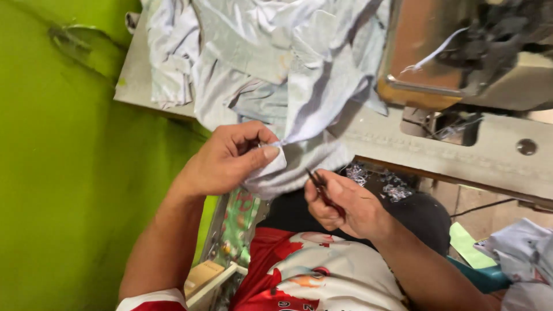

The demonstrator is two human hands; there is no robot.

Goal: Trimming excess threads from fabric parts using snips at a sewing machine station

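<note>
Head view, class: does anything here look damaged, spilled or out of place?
Yes. The green wall has a torn, peeling patch near its top left. Thread scraps lie scattered on the dark lap under the sewing table, beside the right hand.

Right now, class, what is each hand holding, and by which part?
The left hand pinches the pale fabric at a folded edge between thumb and fingers. The right hand grips small thread snips by the handle, tips pointing toward the fabric.

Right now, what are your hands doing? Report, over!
Left hand pinching pale blue fabric at its edge. Right hand gripping small thread snips, tips near the cloth. More fabric heaped on sewing table; nothing between the hands.
</note>
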